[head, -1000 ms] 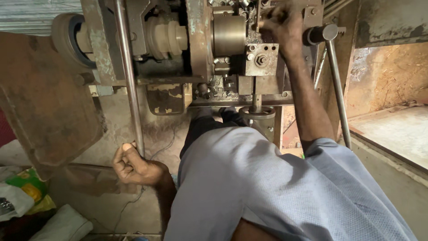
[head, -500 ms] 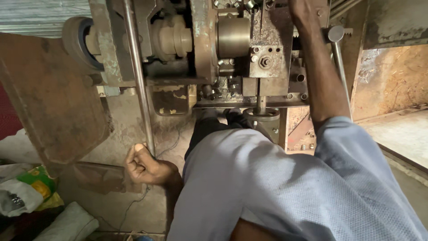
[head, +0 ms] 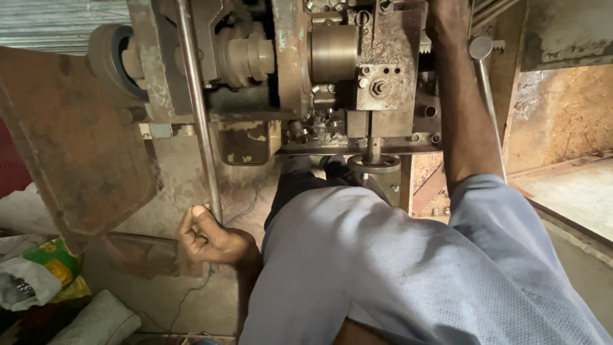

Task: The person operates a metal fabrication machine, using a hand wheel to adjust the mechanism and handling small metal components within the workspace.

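While the left hand was curled shut around the lower end of a long steel rod, the right hand was raised to the top of the press machine, where the frame's upper edge cut it off; whether its fingers were closed on anything could not be told. The rod ran almost upright from the fist up past the machine's rusty frame. The right forearm rose in front of the machine's right side, just beside a thinner lever with a round knob.

Between the two arms, the person's pale blue shirt filled the lower middle of the view. Above it hung the ram block with its bolt head, and below that a short vertical punch stood over a round die collar. Loose small metal pieces lay on the ledge to the left of the punch. A grooved pulley and a dark wheel sat further left, with a large rusty plate below them.

As a judgement only, the work looked mid-cycle: the rod was gripped and the punch stood close above the collar, but no workpiece could be made out under it, so what was finished stayed unclear. Crumpled bags lay on the floor at the lower left.
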